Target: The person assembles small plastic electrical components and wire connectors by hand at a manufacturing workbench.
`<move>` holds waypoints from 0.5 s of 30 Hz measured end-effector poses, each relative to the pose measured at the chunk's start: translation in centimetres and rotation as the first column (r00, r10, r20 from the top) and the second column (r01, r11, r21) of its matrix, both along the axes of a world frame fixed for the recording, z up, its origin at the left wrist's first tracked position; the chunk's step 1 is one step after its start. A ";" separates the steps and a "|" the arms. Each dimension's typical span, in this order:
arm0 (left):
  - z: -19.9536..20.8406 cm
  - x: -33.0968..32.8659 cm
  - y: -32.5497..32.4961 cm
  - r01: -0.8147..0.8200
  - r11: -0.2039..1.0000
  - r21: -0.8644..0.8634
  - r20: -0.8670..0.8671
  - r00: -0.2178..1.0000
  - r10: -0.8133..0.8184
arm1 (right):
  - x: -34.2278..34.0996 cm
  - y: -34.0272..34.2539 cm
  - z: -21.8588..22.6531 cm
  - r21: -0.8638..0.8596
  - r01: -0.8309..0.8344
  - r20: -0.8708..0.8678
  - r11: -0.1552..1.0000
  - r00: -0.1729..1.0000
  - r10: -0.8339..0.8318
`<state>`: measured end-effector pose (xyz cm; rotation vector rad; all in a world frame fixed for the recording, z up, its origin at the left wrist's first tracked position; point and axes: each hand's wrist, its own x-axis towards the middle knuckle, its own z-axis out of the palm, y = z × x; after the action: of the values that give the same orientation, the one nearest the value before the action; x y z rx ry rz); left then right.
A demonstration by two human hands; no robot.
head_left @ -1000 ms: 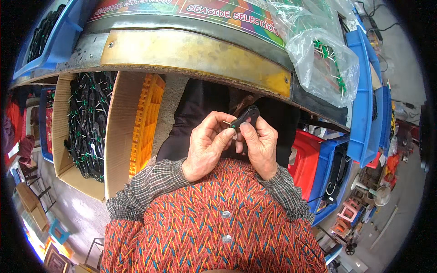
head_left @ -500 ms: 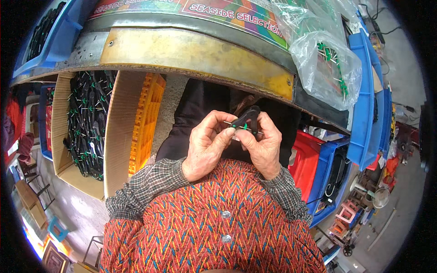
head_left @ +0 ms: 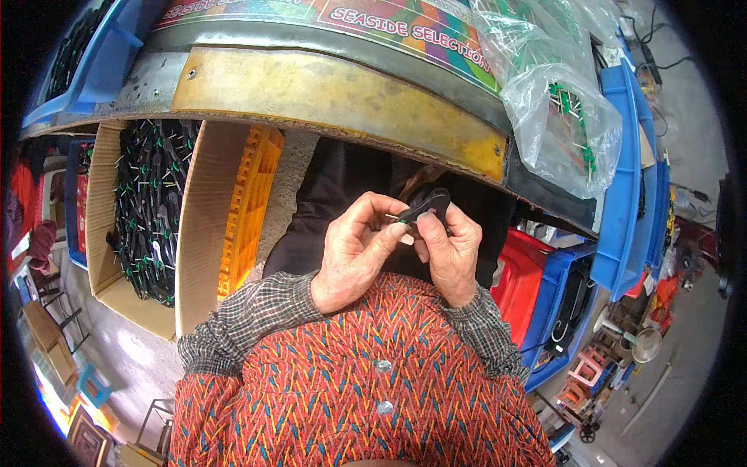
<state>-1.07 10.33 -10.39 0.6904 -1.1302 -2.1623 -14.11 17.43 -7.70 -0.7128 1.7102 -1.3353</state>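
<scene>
In front of my lap, below the bench edge, my left hand (head_left: pixel 354 245) and my right hand (head_left: pixel 450 253) hold a small black curved plastic part (head_left: pixel 425 205) between them. The left thumb and fingers pinch its left end, where a thin metal pin and a bit of green show. My right thumb presses on the part's near side, with the fingers bent behind it. The fingers hide much of the part, so I cannot make out its exact kind.
At left, a cardboard box (head_left: pixel 191 233) holds many black parts (head_left: pixel 152 210) with green bits and pins. Beside it stands an orange crate (head_left: pixel 253 210). On the bench (head_left: pixel 334 82) lies a clear plastic bag (head_left: pixel 529 117) with green-headed pins. Blue bins (head_left: pixel 618 257) line the right.
The black part has turned flatter in my hands, and less of its green shows. My right thumb has shifted up onto it.
</scene>
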 end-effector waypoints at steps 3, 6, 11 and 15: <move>0.4 -0.1 -0.1 -0.012 1.000 0.002 0.000 1.000 0.012 | 0.0 -0.1 0.2 -0.021 -0.006 -0.015 1.000 1.000 0.006; 0.5 -0.2 -0.2 -0.013 1.000 -0.012 0.004 1.000 0.013 | -0.4 0.2 -0.1 -0.047 -0.055 -0.148 0.997 0.988 0.047; 0.6 -0.2 -0.1 -0.015 1.000 -0.005 0.011 1.000 0.015 | -0.1 -0.1 0.2 -0.033 0.033 0.057 0.999 0.998 -0.031; 0.7 -0.4 -0.3 -0.019 1.000 -0.019 0.014 1.000 0.020 | -0.6 0.2 -0.1 -0.105 -0.037 -0.075 0.994 0.997 0.029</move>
<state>-1.42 10.06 -9.67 0.7063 -1.1446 -2.1313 -14.71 17.66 -7.83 -0.8570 1.6871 -1.4014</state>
